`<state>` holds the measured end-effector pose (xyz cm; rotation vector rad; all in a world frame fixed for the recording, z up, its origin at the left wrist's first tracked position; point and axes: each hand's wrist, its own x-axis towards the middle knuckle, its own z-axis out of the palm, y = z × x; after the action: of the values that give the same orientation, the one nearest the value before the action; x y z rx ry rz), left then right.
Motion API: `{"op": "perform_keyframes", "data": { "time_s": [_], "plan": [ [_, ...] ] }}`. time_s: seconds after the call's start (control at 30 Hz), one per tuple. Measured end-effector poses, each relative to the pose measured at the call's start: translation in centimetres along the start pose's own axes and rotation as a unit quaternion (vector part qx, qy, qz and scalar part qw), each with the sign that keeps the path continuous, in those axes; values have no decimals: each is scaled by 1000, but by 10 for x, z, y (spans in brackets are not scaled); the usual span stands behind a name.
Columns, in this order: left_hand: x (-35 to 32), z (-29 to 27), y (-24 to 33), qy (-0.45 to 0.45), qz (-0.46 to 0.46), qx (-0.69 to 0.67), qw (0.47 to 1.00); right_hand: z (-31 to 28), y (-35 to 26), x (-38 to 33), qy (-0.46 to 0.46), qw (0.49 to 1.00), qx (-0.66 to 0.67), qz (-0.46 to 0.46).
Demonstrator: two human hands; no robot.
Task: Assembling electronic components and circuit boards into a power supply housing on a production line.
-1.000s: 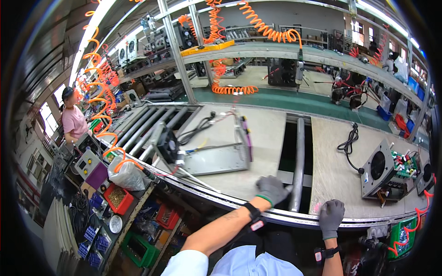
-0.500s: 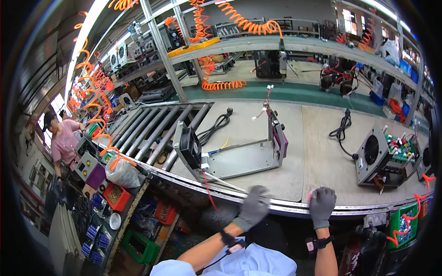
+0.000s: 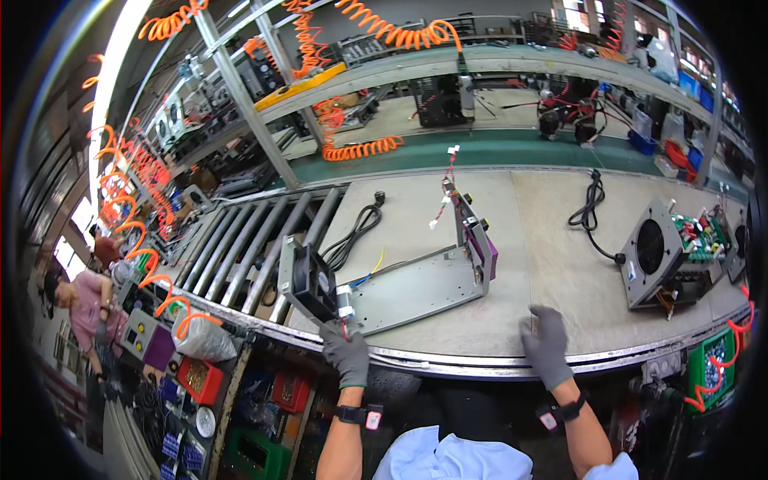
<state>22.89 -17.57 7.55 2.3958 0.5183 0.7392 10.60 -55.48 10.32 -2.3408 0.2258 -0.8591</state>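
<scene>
A grey sheet-metal chassis [image 3: 420, 290] lies on the bench in front of me. A black fan [image 3: 314, 280] is mounted on its left panel, and wires with white connectors [image 3: 450, 188] rise from its right end, beside a purple part [image 3: 485, 254]. At the fan panel's lower corner, my left hand [image 3: 347, 358], in a grey glove, has its fingers closed where a red wire [image 3: 345, 327] runs down into them. The fingertips are partly hidden. My right hand [image 3: 547, 347], also gloved, hovers at the front edge of the bench with thumb and fingers apart, holding nothing.
Metal rollers [image 3: 254, 250] adjoin the bench on the left. At right stands another unit with a circuit board [image 3: 698, 236] and a black power cord [image 3: 590, 210]. Another cord [image 3: 356, 232] lies behind the fan. Parts bins [image 3: 202, 378] sit lower left; a person [image 3: 90, 308] stands beyond.
My left hand has moved left and up to the fan panel's lower corner, and its fingers have closed on the red wire. My right hand has shifted slightly and its fingers have opened.
</scene>
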Motion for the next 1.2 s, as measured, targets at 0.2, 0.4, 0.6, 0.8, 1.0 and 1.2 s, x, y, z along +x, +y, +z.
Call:
{"op": "perform_keyframes", "data": {
  "time_s": [0.2,0.4,0.6,0.8,1.0,1.2],
  "plan": [
    [19,-18,-20,-45,116,-91,988,80,-34,83,-12,995,90,40],
    [30,-49,0,-97,147,-23,984,73,-54,95,-99,989,31,107],
    [48,-107,53,-222,265,17,938,-20,-56,111,-111,989,-93,22],
    [97,-102,105,-364,245,57,897,-28,-46,144,-148,980,-118,61],
    [118,-102,107,-467,195,-42,862,-8,-50,162,-102,983,-142,46],
    [108,-119,74,-440,269,53,855,-16,-112,146,-52,977,-129,-163]
  ]
}}
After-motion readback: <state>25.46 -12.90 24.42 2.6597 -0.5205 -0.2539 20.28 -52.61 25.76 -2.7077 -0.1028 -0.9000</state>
